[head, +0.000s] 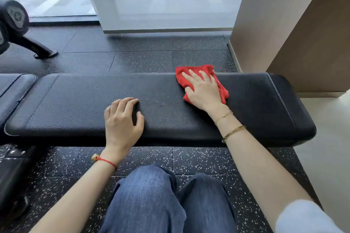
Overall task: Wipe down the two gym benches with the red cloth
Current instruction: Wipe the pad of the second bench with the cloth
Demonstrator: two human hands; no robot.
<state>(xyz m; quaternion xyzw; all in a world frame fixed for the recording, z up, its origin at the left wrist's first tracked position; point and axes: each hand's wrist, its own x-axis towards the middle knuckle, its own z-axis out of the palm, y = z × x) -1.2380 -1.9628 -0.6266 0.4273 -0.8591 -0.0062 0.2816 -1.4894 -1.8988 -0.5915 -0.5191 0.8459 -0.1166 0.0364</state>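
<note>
At the far left edge a second pad [13, 89] butts up to the bench [79, 104], separated from it by a narrow gap; whether it is the other bench or another section of this one cannot be told. The bench runs left to right across the view, so its long axis lies crosswise to the person, and any wiping stroke has to travel sideways along it.

The left hand [123, 121] rests near the middle of the bench at the near edge, fingers loosely curled and spread on the leather, holding nothing; it reads as a brace.

Further right, the cloth [191, 73] lies crumpled on the bench top toward the far edge, spilling slightly over it. The right hand [203, 89] is flat on top of it, fingers spread, pressing it down rather than gripping it in a fist. This hand is plainly the one working the cloth.

Right of the cloth only a short stretch of bench remains before the rounded end; the long unwiped-looking run lies to the left, toward the bracing hand, which would likely need to move aside.
</note>
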